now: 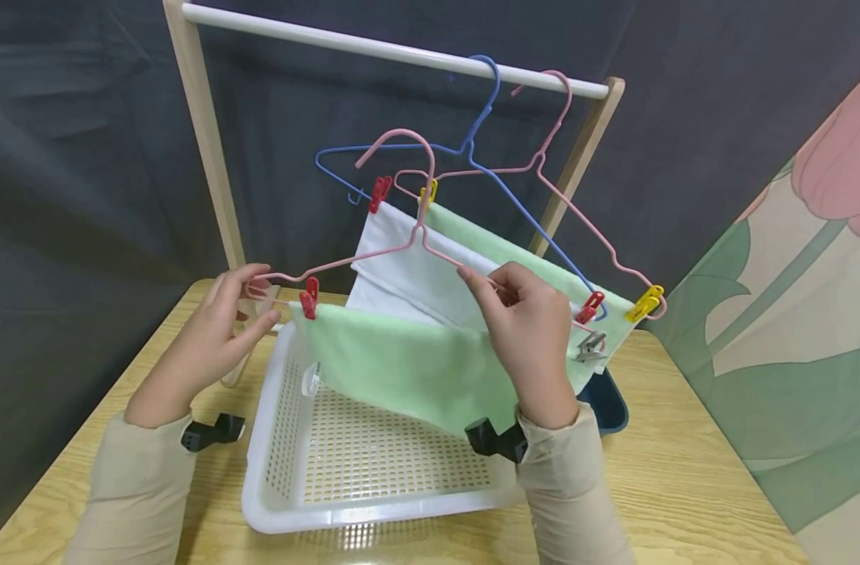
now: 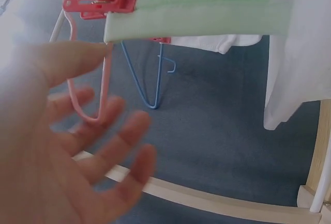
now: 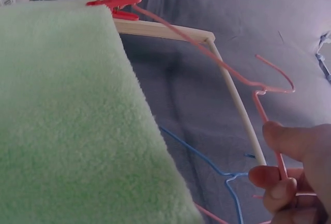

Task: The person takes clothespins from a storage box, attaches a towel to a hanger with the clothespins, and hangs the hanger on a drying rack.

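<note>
A pink hanger (image 1: 421, 196) is held up in front of the rack, with a light green towel (image 1: 395, 357) hanging from it. A red clothespin (image 1: 309, 298) clips the towel's left corner, and a silver clip (image 1: 591, 345) shows at the hanger's right end. My left hand (image 1: 221, 326) holds the hanger's left end between thumb and fingers; the other fingers are spread in the left wrist view. With thumb and fingers, my right hand (image 1: 532, 329) pinches the right arm of the hanger, hiding part of the towel's right side.
On the white rod (image 1: 395, 51) hang a blue hanger (image 1: 482, 118) with a white towel (image 1: 395, 271) and another pink hanger (image 1: 560, 118) with a green towel. Below is a white perforated basket (image 1: 373, 514) on the wooden table (image 1: 684, 486), a dark blue container (image 1: 606, 402) to its right.
</note>
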`<state>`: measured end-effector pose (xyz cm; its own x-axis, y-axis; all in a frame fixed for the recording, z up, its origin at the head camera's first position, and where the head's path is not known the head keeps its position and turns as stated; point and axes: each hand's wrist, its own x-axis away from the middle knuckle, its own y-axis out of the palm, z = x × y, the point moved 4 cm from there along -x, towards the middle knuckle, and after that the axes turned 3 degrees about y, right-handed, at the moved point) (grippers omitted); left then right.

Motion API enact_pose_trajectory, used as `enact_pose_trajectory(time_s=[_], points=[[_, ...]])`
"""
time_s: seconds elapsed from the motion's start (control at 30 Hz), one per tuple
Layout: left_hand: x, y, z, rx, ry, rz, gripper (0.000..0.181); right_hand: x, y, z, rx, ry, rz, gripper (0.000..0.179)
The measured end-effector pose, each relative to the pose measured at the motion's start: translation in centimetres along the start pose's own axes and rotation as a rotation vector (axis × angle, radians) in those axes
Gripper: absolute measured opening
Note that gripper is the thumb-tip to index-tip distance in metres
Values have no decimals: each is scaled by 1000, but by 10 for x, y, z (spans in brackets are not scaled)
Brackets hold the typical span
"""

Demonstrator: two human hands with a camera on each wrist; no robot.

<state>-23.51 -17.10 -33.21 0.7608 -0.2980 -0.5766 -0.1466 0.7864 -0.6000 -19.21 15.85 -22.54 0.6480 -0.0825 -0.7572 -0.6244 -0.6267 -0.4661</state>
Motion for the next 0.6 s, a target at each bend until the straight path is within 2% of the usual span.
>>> enact_pose_trajectory(time_s=[0.13,0.27,0.33,0.43,0.6], points=[[-1,3,-7,69,-133,-85,86,-7,-3,-5,23,7,-7,34],[0,5,-10,87,-196,-123,93,-13,-5,-10,21,-7,3,32],[0,6,-12,81,-218,-147,92,-16,-6,-12,13,-16,11,31],[2,9,-14,87,-253,-218,89,-22,-6,-16,-7,-25,15,29],[3,17,-16,123,-243,-310,83,-31,-6,-22,-30,-36,8,26]])
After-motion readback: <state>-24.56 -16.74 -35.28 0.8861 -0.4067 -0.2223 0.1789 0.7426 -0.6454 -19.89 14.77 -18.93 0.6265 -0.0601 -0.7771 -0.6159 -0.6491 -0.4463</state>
